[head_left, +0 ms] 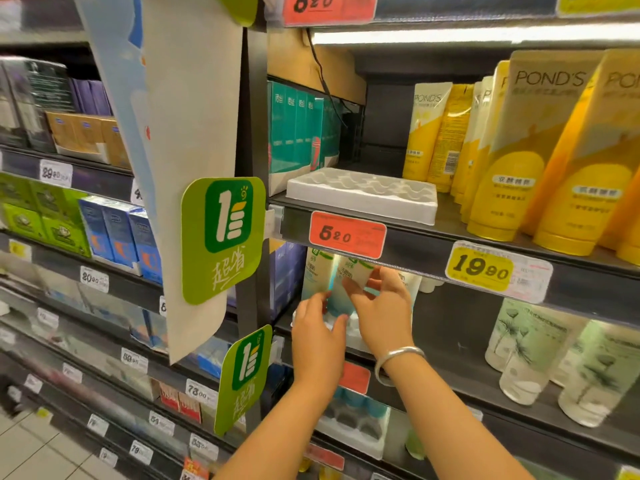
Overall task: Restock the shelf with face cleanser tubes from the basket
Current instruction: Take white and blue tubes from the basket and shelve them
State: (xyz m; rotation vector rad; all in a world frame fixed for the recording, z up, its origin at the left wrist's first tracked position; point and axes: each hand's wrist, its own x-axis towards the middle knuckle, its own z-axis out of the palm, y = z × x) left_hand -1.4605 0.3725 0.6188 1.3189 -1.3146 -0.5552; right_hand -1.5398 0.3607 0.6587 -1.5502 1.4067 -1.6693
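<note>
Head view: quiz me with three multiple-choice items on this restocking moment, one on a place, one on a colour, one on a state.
1. Where is the white empty tray?
A. on the shelf above the hands
B. on the floor
C. in a basket

2. What colour is the 19.90 price tag?
A. red
B. yellow
C. blue

3. What is the right hand doing?
A. hanging idle
B. pressing the price tag
C. pinching a cleanser tube

Answers:
1 A, the tray sits beside the yellow Pond's tubes, one shelf up.
2 B, its number stands on a yellow field.
3 C, fingers and thumb close on the pale tube, while the left hand reaches in just below.
</note>
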